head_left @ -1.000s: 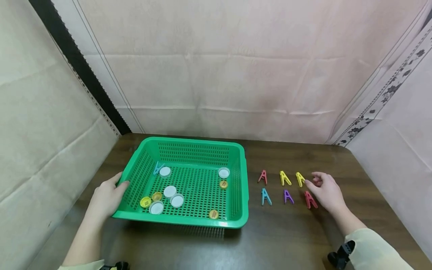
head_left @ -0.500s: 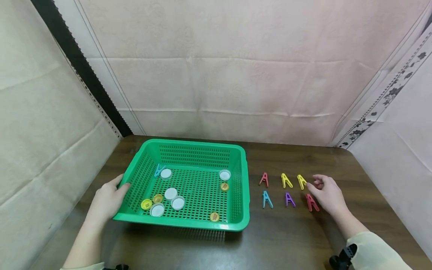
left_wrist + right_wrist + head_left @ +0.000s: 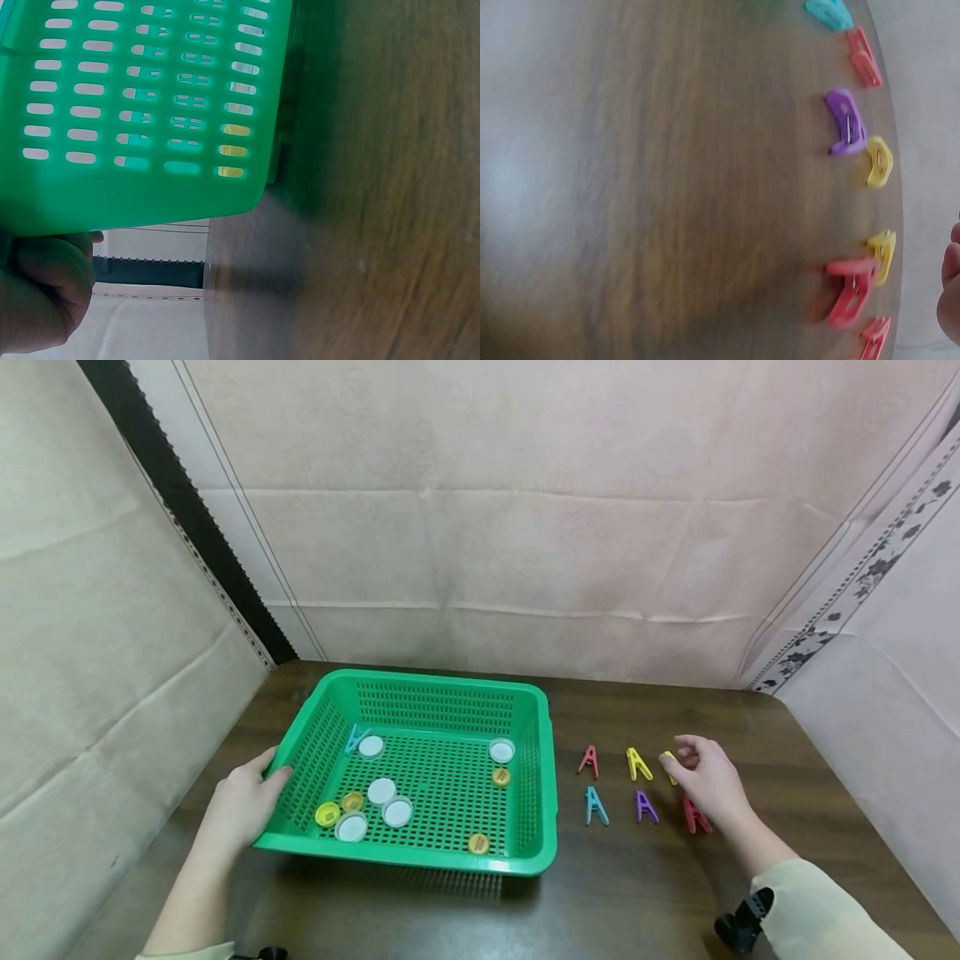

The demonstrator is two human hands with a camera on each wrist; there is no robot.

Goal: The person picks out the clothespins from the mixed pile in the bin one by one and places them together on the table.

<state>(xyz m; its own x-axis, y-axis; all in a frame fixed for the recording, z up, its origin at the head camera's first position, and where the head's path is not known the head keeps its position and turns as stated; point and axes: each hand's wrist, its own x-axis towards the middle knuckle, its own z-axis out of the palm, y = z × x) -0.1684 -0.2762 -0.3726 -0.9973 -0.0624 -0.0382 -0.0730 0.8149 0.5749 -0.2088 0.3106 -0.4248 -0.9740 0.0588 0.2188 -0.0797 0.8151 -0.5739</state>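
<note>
My left hand grips the left rim of a green perforated basket. In the left wrist view, its curled fingers sit beside the basket's wall. My right hand hovers at the right end of two rows of clothespins, thumb and fingers apart. It partly hides a yellow clothespin, and a red clothespin lies just below it. The right wrist view has the fingertips at the right edge, away from the clothespins. Inside the basket lie white round caps and a blue clothespin.
More clothespins lie between basket and right hand: red, yellow, blue, purple. Another red clothespin shows in the right wrist view. Smaller yellowish discs are in the basket. Cloth walls enclose the brown table.
My right hand has shifted left and slightly farther away, now covering part of the right-hand yellow clothespin. The left hand keeps its grip on the basket.
</note>
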